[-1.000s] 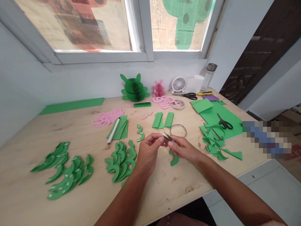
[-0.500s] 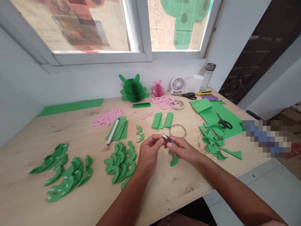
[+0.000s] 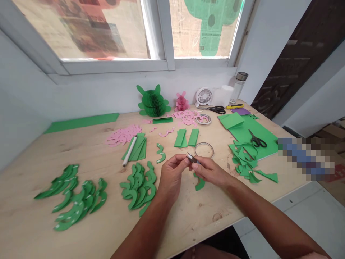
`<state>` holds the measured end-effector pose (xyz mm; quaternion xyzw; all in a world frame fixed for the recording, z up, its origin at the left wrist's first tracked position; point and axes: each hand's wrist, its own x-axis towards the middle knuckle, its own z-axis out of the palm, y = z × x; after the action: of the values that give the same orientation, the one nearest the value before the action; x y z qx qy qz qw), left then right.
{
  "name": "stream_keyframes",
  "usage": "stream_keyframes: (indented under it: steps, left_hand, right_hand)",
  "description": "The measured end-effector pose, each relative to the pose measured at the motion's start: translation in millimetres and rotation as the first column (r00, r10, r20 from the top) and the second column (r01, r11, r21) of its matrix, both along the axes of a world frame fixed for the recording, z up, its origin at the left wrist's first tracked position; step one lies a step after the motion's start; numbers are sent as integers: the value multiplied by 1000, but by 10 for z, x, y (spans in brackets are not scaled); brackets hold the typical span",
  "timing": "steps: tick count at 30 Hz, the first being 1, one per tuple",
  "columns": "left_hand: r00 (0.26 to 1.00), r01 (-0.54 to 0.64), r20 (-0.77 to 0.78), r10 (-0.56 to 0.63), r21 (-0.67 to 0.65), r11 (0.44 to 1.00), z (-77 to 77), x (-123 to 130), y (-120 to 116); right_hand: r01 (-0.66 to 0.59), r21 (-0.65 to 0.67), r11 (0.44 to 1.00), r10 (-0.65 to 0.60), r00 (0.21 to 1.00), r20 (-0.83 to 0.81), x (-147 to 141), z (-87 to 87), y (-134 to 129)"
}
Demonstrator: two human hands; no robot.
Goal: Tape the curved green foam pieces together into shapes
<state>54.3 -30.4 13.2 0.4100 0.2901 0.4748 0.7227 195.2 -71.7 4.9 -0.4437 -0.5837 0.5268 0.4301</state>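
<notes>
Both hands meet above the middle of the table. My right hand (image 3: 208, 169) pinches a small dark object with a thin tip and a whitish part (image 3: 191, 158); its kind is too small to tell. The fingers of my left hand (image 3: 174, 171) are pinched together at that object's other end. Beneath my right hand lies a wavy green paper piece (image 3: 199, 184), partly hidden. A roll of tape (image 3: 204, 150) rests just behind the hands. To their left are a wavy green strip with white tape bits (image 3: 161, 153) and a pile of wavy green pieces (image 3: 138, 187).
More green pieces (image 3: 78, 201) lie at the left. Pink cutouts (image 3: 125, 135), a white marker (image 3: 129, 151) and folded green papers (image 3: 193, 137) lie farther back. Scissors (image 3: 258, 139) rest on green sheets at right, beside scraps (image 3: 245, 162). A green honeycomb paper figure (image 3: 153, 102) stands near the wall.
Almost nothing differs. Both hands stay together around the small dark object, and the whole view has shifted very slightly.
</notes>
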Motion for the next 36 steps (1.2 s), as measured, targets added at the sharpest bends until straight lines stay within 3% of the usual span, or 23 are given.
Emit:
stream_keyframes:
  steps: [36]
  left_hand:
    - [998, -17, -55, 18, 19, 1000, -18, 8, -5]
  right_hand:
    - [8, 11, 1000, -9, 999, 42, -7, 8, 1]
